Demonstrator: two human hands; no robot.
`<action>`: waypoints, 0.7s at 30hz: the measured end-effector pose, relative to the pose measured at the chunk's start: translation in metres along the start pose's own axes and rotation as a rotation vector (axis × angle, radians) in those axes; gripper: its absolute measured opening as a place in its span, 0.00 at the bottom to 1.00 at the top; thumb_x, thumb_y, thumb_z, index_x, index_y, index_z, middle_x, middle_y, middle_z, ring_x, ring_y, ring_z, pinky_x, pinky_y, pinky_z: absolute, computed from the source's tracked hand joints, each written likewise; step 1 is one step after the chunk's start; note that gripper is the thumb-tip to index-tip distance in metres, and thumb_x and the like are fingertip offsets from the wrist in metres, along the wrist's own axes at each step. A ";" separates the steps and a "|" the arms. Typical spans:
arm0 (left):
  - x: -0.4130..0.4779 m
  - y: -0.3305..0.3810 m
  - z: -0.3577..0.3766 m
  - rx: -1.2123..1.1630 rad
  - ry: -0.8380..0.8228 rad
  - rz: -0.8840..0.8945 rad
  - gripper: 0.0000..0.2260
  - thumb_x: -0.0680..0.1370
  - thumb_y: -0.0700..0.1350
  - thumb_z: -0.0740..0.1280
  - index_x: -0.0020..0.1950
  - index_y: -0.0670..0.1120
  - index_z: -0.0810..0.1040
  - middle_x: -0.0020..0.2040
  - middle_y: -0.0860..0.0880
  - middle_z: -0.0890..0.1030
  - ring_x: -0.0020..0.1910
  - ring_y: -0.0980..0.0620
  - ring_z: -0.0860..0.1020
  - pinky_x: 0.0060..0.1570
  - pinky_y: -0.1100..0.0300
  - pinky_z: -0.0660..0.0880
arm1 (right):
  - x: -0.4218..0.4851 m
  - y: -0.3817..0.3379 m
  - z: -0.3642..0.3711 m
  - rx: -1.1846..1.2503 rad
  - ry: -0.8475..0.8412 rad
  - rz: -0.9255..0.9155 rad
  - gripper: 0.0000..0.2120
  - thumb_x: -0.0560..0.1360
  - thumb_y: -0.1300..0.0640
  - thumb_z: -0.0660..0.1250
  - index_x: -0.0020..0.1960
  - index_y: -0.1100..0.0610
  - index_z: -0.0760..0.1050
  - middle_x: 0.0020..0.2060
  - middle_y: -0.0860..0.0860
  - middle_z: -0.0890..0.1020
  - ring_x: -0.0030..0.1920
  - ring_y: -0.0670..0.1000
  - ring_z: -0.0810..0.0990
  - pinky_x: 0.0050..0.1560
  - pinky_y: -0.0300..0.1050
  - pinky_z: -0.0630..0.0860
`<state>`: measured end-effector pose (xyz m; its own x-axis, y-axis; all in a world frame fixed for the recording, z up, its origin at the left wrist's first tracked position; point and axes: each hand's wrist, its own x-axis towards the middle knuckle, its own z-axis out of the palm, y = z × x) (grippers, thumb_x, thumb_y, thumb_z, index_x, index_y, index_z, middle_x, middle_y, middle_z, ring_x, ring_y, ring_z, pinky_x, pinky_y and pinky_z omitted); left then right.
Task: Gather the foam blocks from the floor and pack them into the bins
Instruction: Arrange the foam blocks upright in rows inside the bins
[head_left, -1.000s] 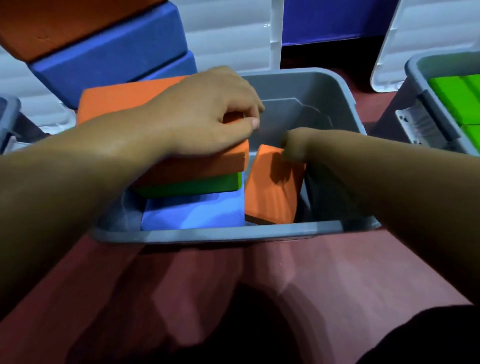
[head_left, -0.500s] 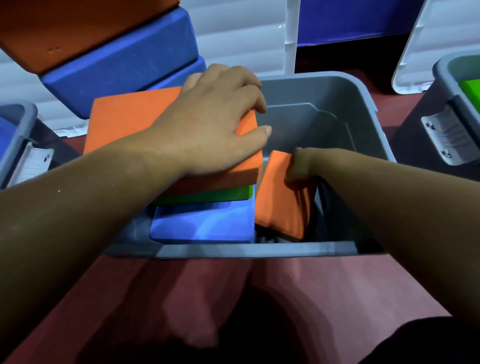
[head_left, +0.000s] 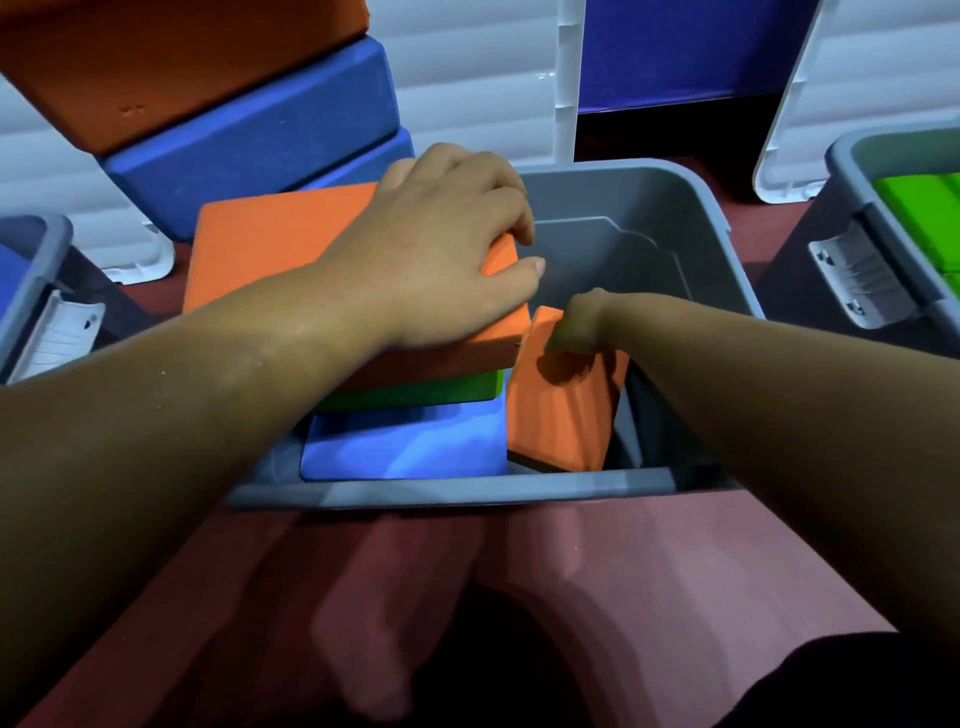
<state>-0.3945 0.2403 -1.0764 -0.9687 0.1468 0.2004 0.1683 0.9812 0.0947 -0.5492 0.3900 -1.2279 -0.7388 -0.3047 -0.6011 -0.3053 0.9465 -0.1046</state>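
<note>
A grey bin stands on the red floor in front of me. Inside it lie a blue block, a green block on top of that, and a flat orange block on the green one. My left hand grips the right end of this top orange block, fingers curled over its edge. A second orange block stands on edge in the bin's right part. My right hand grips its upper edge, fingers hidden behind it.
A stack of an orange block and blue blocks leans behind the bin at the left. Another grey bin holding green blocks stands at the right, and a third bin at the left. White lids lean behind.
My right hand has pushed the upright orange block lower into the bin. My left hand stays on the top orange block, which has shifted slightly.
</note>
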 end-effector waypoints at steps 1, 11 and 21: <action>-0.001 -0.001 0.000 -0.009 0.001 0.001 0.20 0.77 0.65 0.57 0.61 0.58 0.79 0.69 0.59 0.73 0.73 0.52 0.65 0.71 0.51 0.58 | 0.001 0.001 0.001 -0.005 -0.010 0.004 0.25 0.74 0.43 0.75 0.62 0.61 0.78 0.56 0.58 0.81 0.55 0.59 0.83 0.58 0.53 0.81; -0.003 0.002 0.002 0.028 0.048 0.016 0.19 0.77 0.65 0.58 0.60 0.58 0.80 0.67 0.58 0.74 0.71 0.49 0.66 0.72 0.47 0.59 | -0.008 -0.006 0.005 -0.012 -0.063 -0.145 0.28 0.73 0.50 0.76 0.71 0.55 0.75 0.72 0.62 0.73 0.72 0.66 0.71 0.70 0.63 0.68; 0.005 -0.005 0.002 0.005 0.017 0.002 0.22 0.74 0.67 0.56 0.59 0.59 0.80 0.67 0.58 0.76 0.69 0.48 0.69 0.70 0.46 0.63 | 0.001 0.003 0.015 -0.056 -0.075 -0.171 0.14 0.74 0.54 0.76 0.58 0.56 0.82 0.52 0.57 0.85 0.53 0.61 0.85 0.51 0.52 0.82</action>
<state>-0.4010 0.2369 -1.0780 -0.9651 0.1471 0.2168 0.1697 0.9814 0.0898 -0.5421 0.3942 -1.2407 -0.6271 -0.4498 -0.6359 -0.4570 0.8736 -0.1672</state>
